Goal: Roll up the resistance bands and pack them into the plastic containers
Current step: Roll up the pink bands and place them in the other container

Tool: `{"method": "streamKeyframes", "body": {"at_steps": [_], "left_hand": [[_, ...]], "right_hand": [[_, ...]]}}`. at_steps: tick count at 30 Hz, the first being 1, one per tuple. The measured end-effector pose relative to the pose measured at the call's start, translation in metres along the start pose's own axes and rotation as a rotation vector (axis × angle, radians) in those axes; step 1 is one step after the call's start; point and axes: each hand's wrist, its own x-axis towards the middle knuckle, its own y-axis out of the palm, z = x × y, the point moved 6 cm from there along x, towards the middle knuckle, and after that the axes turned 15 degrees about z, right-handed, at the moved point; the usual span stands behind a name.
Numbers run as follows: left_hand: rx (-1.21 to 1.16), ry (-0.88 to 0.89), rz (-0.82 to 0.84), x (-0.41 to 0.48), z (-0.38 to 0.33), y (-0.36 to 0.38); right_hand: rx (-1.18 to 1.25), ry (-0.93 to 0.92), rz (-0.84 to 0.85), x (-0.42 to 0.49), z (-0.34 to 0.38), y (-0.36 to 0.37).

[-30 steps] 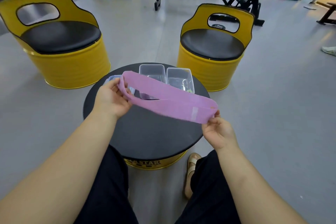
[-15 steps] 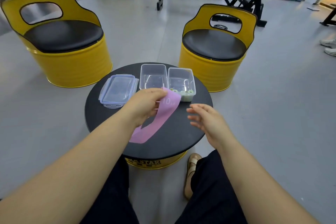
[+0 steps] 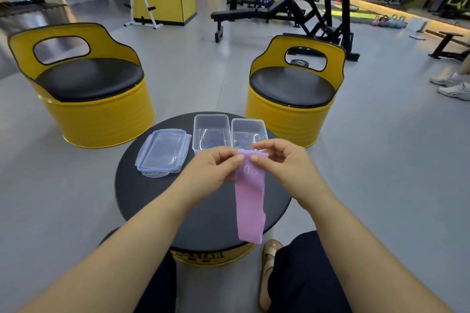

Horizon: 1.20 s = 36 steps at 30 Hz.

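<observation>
A pink resistance band [image 3: 249, 201] hangs straight down over the round black table [image 3: 152, 193]. My left hand [image 3: 213, 168] and my right hand [image 3: 279, 160] both pinch its top edge, thumbs close together. Behind the hands stand two clear plastic containers, the left one [image 3: 210, 129] empty and the right one [image 3: 248, 132] with a bit of green showing at its near end. Clear lids [image 3: 162, 152] lie stacked to their left.
Two yellow barrel chairs with black seats stand beyond the table, one at the left [image 3: 84, 84] and one at the right [image 3: 292, 89]. Gym benches and racks fill the back. A person's white shoes [image 3: 452, 85] show at the right edge. My sandalled foot [image 3: 269, 262] is under the table.
The band was stretched between both hands, then my right hand let go and it hung from the left. Now my right hand pinches the top edge again beside the left.
</observation>
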Motion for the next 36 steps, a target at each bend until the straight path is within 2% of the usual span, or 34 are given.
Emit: {"method": "streamKeyframes", "body": {"at_steps": [3,8,11,14,19,23,30,36], "left_hand": [[0.095,0.021,-0.022,0.002,-0.006,-0.001],[0.108,0.05,-0.218,-0.001,-0.012,-0.01],[0.19,0.025,-0.137,0.0,-0.013,-0.008],[0.17,0.03,-0.061,0.0,-0.015,-0.002],[0.099,0.084,-0.094,0.0,-0.025,0.002],[0.118,0.102,-0.066,0.002,-0.032,0.006],[0.127,0.073,-0.045,-0.002,-0.032,0.005],[0.087,0.12,-0.182,-0.007,-0.041,-0.002]], "right_hand": [[-0.04,-0.025,0.015,-0.001,0.01,-0.007],[0.037,-0.06,0.021,-0.003,0.02,-0.013],[0.057,-0.08,0.044,-0.005,0.026,-0.012],[0.058,-0.097,0.055,-0.006,0.032,-0.01],[0.141,-0.041,0.106,-0.007,0.037,-0.014],[0.09,0.037,0.099,-0.007,0.034,-0.018],[0.066,0.003,0.082,-0.007,0.035,-0.017],[0.121,-0.046,0.028,-0.007,0.039,-0.014]]}}
